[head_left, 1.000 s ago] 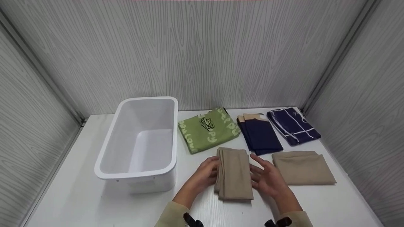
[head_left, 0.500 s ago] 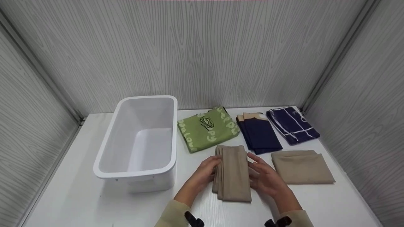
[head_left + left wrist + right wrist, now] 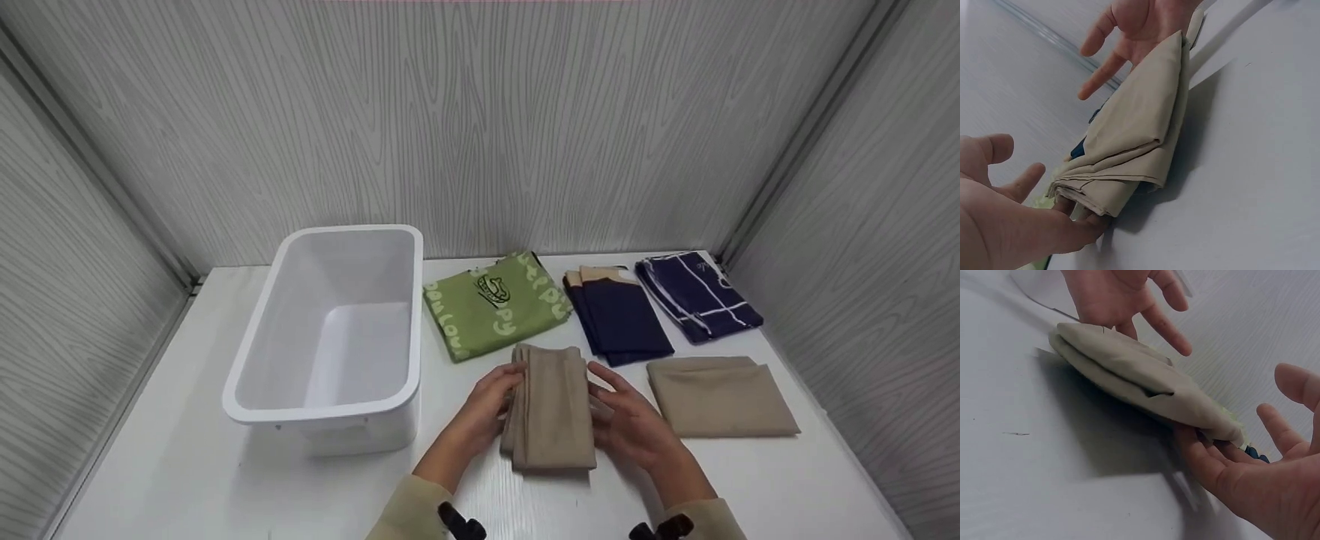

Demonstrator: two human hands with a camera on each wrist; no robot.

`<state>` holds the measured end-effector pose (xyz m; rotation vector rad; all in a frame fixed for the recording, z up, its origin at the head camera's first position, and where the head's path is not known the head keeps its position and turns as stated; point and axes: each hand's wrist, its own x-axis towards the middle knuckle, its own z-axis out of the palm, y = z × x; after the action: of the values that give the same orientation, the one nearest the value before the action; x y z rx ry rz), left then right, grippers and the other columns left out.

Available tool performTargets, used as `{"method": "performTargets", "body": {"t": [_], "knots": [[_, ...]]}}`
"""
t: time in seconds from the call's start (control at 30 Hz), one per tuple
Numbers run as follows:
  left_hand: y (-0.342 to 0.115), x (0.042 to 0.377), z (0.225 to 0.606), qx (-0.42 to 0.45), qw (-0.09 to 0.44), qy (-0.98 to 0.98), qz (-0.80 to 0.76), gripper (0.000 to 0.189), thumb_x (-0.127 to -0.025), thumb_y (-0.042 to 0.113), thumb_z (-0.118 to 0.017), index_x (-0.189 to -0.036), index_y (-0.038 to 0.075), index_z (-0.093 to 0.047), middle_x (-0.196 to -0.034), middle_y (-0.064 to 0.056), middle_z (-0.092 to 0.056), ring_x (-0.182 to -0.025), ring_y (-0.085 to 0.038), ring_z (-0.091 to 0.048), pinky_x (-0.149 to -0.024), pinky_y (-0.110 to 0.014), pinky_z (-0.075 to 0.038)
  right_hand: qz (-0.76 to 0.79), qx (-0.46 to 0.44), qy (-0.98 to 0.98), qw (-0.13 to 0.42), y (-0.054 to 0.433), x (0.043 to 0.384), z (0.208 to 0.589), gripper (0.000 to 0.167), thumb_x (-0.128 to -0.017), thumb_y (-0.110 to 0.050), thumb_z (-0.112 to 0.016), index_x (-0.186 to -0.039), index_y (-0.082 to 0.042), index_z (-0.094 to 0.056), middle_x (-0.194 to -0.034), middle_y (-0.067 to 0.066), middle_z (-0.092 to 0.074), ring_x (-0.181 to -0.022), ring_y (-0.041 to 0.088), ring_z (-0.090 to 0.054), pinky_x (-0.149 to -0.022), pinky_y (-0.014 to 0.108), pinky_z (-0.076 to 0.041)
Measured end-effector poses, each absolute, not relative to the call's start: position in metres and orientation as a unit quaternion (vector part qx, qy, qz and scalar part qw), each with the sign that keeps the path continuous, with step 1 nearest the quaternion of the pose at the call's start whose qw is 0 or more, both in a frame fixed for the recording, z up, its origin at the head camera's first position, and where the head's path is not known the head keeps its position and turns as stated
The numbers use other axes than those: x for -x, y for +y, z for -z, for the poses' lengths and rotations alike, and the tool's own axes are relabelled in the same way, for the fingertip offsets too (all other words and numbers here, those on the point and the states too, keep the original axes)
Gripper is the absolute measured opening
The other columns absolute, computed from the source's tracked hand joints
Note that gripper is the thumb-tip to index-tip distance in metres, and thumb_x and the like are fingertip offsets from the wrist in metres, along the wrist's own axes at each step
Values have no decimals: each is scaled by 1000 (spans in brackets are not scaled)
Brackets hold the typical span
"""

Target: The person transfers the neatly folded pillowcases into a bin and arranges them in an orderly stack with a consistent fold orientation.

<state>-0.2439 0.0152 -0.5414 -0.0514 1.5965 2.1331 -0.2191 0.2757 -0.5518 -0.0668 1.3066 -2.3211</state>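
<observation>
The folded beige cloth (image 3: 555, 409) is carried just clear of the tabletop (image 3: 180, 457), over its near half and slightly right of the middle; a shadow is cast beneath it in both wrist views. Its long axis is pointed from the near edge toward the far edge, and its stacked layers are shown along the left long side. By the wrist views, the cloth is tilted.

The left hand (image 3: 484, 409) is placed at the left long side, the lower fingers tucked under the cloth, the thumb and index finger held apart from it. The right hand (image 3: 637, 431) is set in mirror fashion at the right side: lower fingers beneath, thumb and index finger raised and spread. The cloth is supported from below and is clamped by neither hand. Both forearms are angled in from the near edge, covered by beige sleeves (image 3: 409, 511).

A second beige cloth (image 3: 724, 399) is laid flat near the right edge. Toward the far right corner a navy cloth with white lines (image 3: 697, 296) is placed, with a navy-and-tan cloth (image 3: 626, 319) beside it. A green printed cloth (image 3: 491, 322) is spread near the far edge, between that and a white bin (image 3: 322, 415), which is stood on the left half.
</observation>
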Motion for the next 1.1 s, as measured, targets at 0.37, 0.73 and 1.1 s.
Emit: {"method": "performTargets", "body": {"t": [0.37, 0.73, 1.1], "knots": [[16, 243, 533, 21, 217, 566, -795, 47, -97, 31, -53, -141, 14, -54, -136, -8, -57, -116, -29, -56, -88, -36, -49, 849, 34, 496, 180, 269, 217, 554, 71, -95, 13, -47, -156, -19, -31, -154, 13, -30, -120, 22, -56, -93, 38, -49], [18, 243, 540, -1, 197, 535, -821, 42, -101, 24, -47, -139, 9, -54, -144, -7, -50, -123, -19, -50, -99, -37, -43, 837, 4, 526, 151, 266, 218, 554, 80, -85, 20, -53, -153, -19, -38, -157, 12, -25, -116, 22, -55, -84, 36, -52], [14, 243, 543, 39, 221, 507, -832, 49, -99, 28, -48, -140, 3, -47, -136, -18, -42, -120, -25, -47, -96, -40, -49, 801, 4, 579, 150, 268, 219, 557, 85, -82, 20, -55, -156, -11, -30, -158, 17, -23, -117, 23, -52, -86, 34, -52]]}}
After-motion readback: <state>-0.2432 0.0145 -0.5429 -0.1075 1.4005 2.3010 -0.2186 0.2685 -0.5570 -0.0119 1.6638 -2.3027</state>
